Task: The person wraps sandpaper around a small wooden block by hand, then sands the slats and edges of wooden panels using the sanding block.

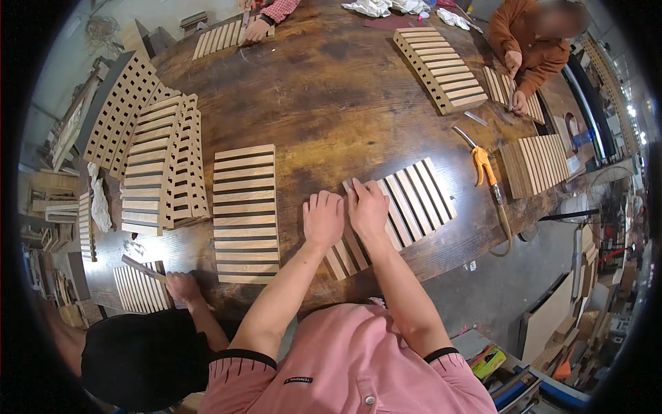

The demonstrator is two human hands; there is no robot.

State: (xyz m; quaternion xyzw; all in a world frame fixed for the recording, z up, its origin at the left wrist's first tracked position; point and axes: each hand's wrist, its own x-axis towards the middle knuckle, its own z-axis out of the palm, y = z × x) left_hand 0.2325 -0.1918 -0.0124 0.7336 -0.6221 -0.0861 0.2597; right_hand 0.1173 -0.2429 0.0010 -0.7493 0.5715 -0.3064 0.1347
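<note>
A slatted wooden panel (414, 200) lies slanted on the dark wooden table (331, 103) in front of me. My left hand (323, 219) rests flat on its near left part, fingers spread a little. My right hand (367, 207) sits beside it on the slats, fingers curled over what looks like a small pale pad at the panel's upper left; the pad is mostly hidden. Both my forearms reach up from my pink shirt.
A second slatted panel (245, 212) lies left of my hands, and stacks of panels (162, 165) stand further left. An orange air gun (483, 164) with hose lies to the right. Other people work on panels at the lower left (183, 286), top (256, 29) and top right (514, 62).
</note>
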